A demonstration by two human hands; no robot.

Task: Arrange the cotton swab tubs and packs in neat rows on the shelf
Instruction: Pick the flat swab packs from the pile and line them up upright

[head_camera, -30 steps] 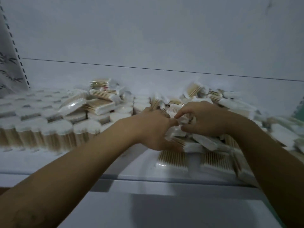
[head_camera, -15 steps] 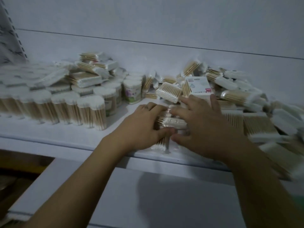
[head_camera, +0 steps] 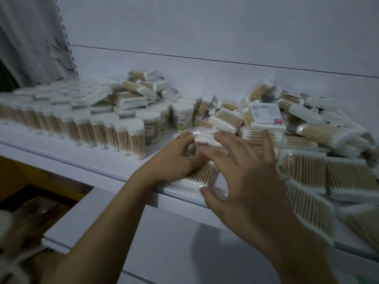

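A flat pack of cotton swabs (head_camera: 202, 175) is seen lying at the front edge of the white shelf (head_camera: 67, 158), its wooden sticks running front to back, one row of white tips toward the viewer; the left hand (head_camera: 174, 160) is laid on its left side, fingers curled around a second pack (head_camera: 207, 140) held above it; the right hand (head_camera: 242, 177) is spread open just beside, grasping nothing; upright tubs (head_camera: 131, 138) are ranked to the left; loose packs (head_camera: 307, 175) are heaped to the right.
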